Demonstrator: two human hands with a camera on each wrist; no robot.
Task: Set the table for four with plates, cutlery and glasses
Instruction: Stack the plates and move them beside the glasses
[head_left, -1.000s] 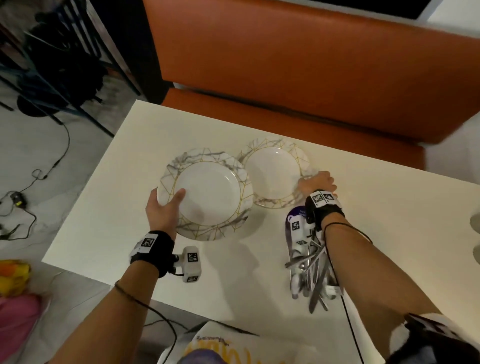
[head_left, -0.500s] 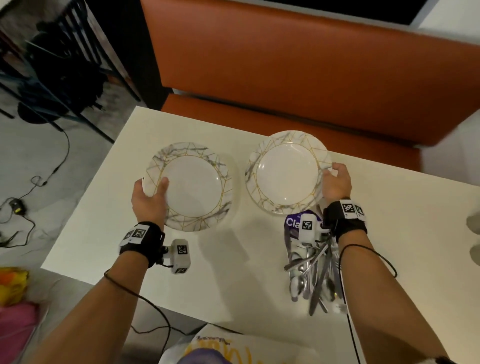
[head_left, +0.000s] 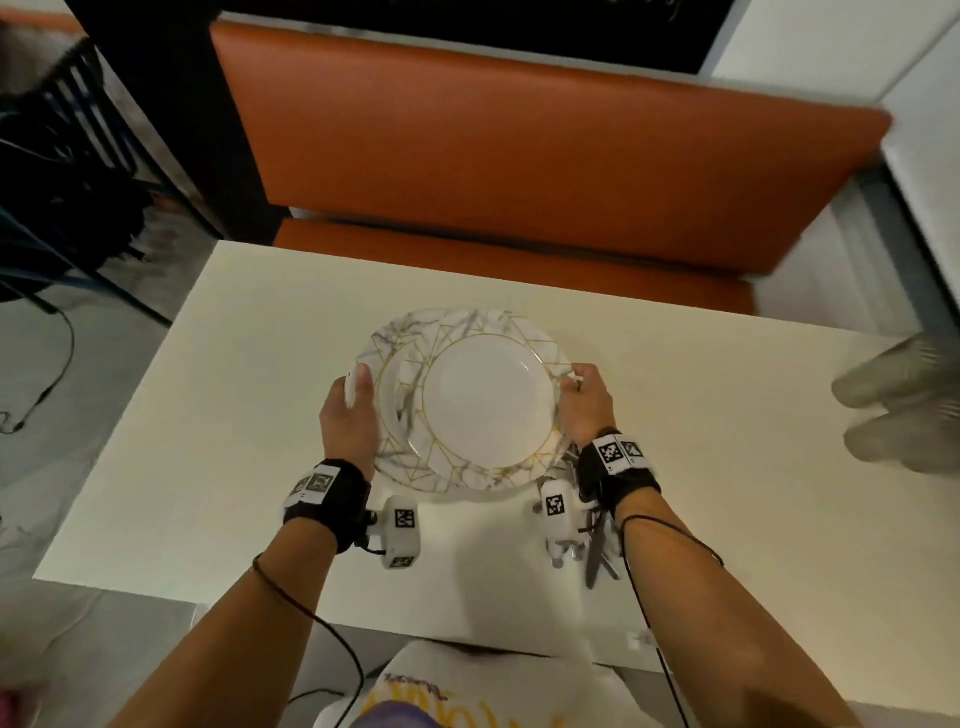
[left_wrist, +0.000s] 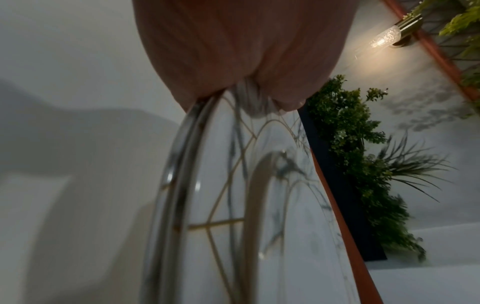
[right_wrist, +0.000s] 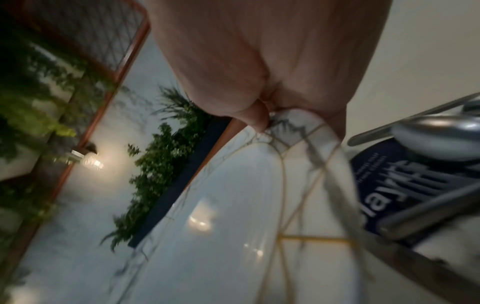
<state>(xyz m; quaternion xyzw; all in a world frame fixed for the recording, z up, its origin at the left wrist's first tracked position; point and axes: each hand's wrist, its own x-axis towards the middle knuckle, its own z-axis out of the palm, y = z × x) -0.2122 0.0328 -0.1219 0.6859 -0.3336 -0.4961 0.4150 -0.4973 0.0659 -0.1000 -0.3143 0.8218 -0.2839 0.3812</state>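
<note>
2 plates (head_left: 470, 400) overlapping mid-table (head_left: 234, 415), cutlery (head_left: 597, 551) right of them, bench (head_left: 519, 156) behind table

Two plates (head_left: 415, 395), two glasses (head_left: 904, 405), two hands (head_left: 348, 415)

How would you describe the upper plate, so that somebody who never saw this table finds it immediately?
Start at the white table in front of the orange bench. Near its middle two marbled plates overlap, held between both hands. The upper plate is the one shifted right, gripped by the right hand, with its white centre fully visible.
</note>
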